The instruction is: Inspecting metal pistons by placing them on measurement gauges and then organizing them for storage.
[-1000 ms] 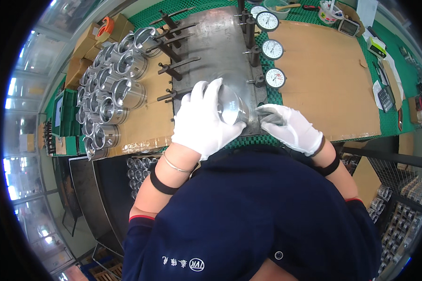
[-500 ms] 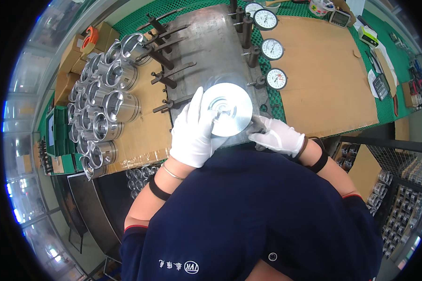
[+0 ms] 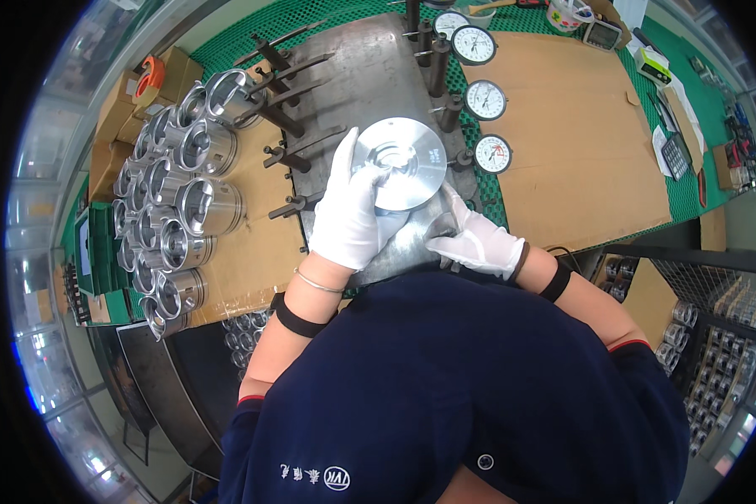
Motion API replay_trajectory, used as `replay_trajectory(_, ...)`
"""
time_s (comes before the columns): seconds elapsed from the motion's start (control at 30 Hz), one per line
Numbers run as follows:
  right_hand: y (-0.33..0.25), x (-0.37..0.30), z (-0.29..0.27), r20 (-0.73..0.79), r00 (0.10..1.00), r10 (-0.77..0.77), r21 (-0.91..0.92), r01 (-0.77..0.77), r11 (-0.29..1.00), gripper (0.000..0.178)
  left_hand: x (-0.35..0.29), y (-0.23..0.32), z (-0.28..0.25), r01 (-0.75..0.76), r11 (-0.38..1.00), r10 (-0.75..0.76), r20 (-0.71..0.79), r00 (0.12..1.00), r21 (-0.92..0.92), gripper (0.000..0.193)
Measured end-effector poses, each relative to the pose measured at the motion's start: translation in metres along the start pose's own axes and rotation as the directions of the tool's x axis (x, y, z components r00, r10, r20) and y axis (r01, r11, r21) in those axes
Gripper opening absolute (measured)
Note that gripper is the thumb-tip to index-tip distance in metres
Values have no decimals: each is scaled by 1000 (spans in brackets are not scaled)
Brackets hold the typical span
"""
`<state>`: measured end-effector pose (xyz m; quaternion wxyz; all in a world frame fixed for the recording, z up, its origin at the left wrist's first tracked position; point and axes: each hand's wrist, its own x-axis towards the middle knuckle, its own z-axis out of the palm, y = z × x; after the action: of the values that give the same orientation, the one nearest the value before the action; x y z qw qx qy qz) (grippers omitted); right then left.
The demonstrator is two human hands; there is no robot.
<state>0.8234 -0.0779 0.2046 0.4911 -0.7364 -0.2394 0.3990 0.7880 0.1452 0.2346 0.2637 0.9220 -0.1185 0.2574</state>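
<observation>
A shiny metal piston [image 3: 412, 172] is held over the near part of the grey steel plate [image 3: 365, 80], its round, ringed crown turned up. My left hand [image 3: 349, 214], in a white glove, grips its left side with the thumb across the crown. Beside the lower right of the piston is my gloved right hand [image 3: 479, 242]. Its thumb and fingers are spread apart, the upper fingers close to the piston's rim; I cannot tell whether they touch it. The fingertips of this glove look greyish.
Several pistons [image 3: 210, 206] stand grouped on cardboard at the left. Dark stands with pointed arms [image 3: 281, 113] line the plate's left edge. Dial gauges [image 3: 491, 154] on posts line its right edge. Cardboard [image 3: 571, 143] covers the right side, with a calculator [image 3: 674, 157] beyond.
The piston has moved slightly up and left with my left hand, and its crown markings show more clearly. The thumb and fingers of my right hand have spread wider.
</observation>
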Motion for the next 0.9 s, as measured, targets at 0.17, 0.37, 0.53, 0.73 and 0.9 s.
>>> replay_trajectory(0.17,4,3,-1,-6,999,-34,23,35,999,102,1,-3,1,11,999,-11,8,1000,-38,74)
replay_trajectory(0.37,-1,1,-3,-4,999,39,34,-39,999,102,1,-3,3,13,999,-12,18,1000,-45,73)
replay_trajectory(0.53,-1,0,-2,-53,997,-48,4,49,999,103,1,-3,4,-11,999,11,-15,1000,-30,73)
replay_trajectory(0.73,12,8,-3,10,977,-213,-3,213,977,95,18,16,-1,129,991,-122,128,984,-42,58)
replay_trajectory(0.9,-14,8,7,-33,999,-29,186,35,982,99,1,1,-4,12,999,-14,-63,998,-38,54)
